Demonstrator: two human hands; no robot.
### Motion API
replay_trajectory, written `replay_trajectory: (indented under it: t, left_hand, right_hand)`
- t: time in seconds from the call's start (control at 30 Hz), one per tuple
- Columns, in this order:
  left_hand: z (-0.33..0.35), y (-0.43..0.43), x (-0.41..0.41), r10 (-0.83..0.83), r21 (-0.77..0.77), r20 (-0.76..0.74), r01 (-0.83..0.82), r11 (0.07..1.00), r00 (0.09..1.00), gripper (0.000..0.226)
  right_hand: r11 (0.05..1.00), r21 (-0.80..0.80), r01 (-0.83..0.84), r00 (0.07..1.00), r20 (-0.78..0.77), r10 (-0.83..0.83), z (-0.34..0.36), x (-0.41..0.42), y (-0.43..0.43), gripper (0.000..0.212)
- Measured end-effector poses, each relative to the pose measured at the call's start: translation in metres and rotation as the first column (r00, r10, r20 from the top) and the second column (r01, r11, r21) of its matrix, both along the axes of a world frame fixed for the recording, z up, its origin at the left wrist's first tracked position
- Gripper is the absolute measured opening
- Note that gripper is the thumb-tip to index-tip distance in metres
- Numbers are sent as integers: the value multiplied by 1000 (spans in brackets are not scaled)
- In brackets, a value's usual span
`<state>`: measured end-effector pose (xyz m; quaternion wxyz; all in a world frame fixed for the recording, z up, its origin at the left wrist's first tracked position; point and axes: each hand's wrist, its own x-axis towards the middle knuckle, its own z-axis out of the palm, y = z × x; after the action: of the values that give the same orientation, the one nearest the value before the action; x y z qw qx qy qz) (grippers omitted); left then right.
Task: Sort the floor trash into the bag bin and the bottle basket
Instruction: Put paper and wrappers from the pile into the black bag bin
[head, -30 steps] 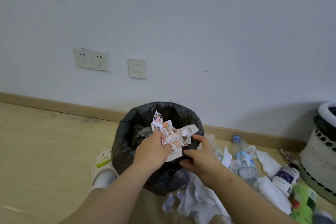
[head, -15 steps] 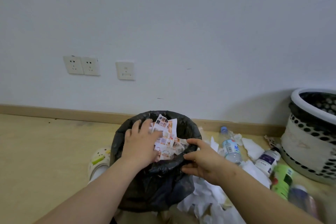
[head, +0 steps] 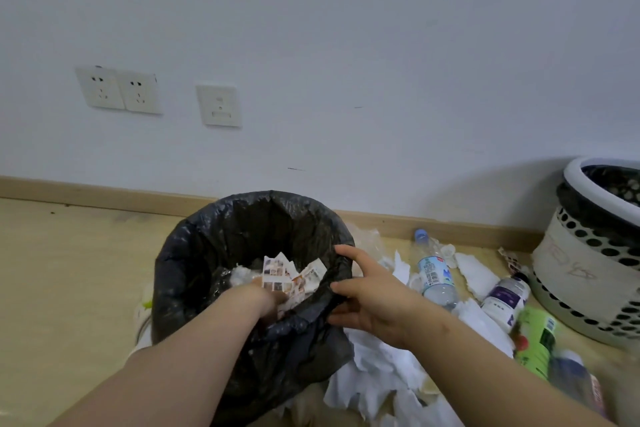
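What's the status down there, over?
Left hand deep in bin bag, on paper scraps. Right hand holds its rim. Bottles on floor, nothing blocking.

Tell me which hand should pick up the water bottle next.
Probably right. The right hand grips the bag at its rim, next to the water bottle; the left hand is down inside the bag with the printed paper, farther off.

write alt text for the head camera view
A person's left hand reaches into a black bag-lined bin at printed paper scraps; the right hand grips its rim. Plastic bottles, white tissue and a perforated basket are to the right.
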<state>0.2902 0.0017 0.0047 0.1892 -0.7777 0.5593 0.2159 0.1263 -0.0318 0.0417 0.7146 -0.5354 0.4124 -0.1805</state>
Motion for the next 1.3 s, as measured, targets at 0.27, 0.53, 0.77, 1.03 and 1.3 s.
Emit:
replay_trajectory:
  t: [0.27,0.53,0.77,1.03,1.3]
  left_hand:
    - [4,-11,8,129,87,-15,-127,988,992,51]
    - [36,0,7,173,-449,-201,-248,859,964,36]
    - [59,30,-24,50,-665,-325,-266,698,944,30]
    - [32,60,-75,-186,-768,-118,29,639,976,31]
    - [-25,99,-115,-215,-583,-200,60,810,956,33]
  right_hand:
    - [999,45,18,999,35,-19,-4,6,-9,52]
    - [991,57,121,980,150,-128,-14,27,20,52]
    - [980,-122,155,984,-67,-164,-3,-19,18,35]
    - [976,-161,144,951,-248,-182,-16,-68,57,27]
    - [922,-370,-114,826,-551,-119,-76,-124,106,34]
